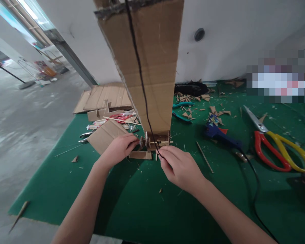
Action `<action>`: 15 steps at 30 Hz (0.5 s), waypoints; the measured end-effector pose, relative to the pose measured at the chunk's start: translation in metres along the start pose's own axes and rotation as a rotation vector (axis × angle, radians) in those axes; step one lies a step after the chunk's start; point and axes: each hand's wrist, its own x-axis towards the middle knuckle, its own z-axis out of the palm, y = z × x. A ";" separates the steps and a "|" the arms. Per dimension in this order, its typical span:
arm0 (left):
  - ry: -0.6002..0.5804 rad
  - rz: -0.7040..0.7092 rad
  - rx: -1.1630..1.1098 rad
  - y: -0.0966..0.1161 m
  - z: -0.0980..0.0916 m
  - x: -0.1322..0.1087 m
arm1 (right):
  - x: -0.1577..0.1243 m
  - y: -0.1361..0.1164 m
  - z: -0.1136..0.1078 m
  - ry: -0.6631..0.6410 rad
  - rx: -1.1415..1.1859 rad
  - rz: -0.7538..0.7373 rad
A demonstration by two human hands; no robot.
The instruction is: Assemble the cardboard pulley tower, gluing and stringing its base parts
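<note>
Left hand: my left hand (119,147) is pinched with its fingertips on the left end of the small spool (144,141), and it rests low on the green mat (132,203).
Right hand: my right hand (179,166) is closed in a pinch on the black string (139,71), right where the string comes down to the spool; the fingers curl in tight.
Spool: it sits between my two hands, touching the left fingertips, on a thin stick axle (162,142) at the foot of the cardboard tower (147,61).
Black string: from my right pinch it runs up the face of the tower, well above both hands, and out of the top of the view.
Cardboard tower: it stands upright just beyond my fingers, with its base on the mat.
Flat cardboard piece: a cardboard sheet (105,135) lies just beyond my left hand, partly under its knuckles; I cannot tell if they touch.
Small strip: a cardboard strip (140,155) lies on the mat between my hands, just below the spool.
Right of my right hand: a blue glue gun (220,134) lies near, its black cord (254,189) trailing toward me; red and yellow scissors (279,149) lie farther out.
Beyond my right hand: teal pliers (181,115) lie among cardboard scraps (213,112).
</note>
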 end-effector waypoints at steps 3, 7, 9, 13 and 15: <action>0.008 0.010 -0.028 0.000 0.001 0.000 | 0.000 -0.001 -0.001 0.014 -0.009 -0.016; 0.022 0.021 -0.064 0.001 0.002 0.001 | 0.000 -0.002 -0.003 0.010 -0.018 -0.030; 0.034 0.018 -0.075 0.001 0.002 0.001 | 0.000 -0.002 -0.004 0.008 -0.023 -0.031; 0.055 0.008 -0.089 0.003 0.001 0.001 | 0.000 -0.002 -0.005 -0.006 -0.028 -0.036; 0.074 0.009 -0.096 0.004 0.000 0.001 | 0.000 -0.002 -0.005 -0.005 -0.034 -0.036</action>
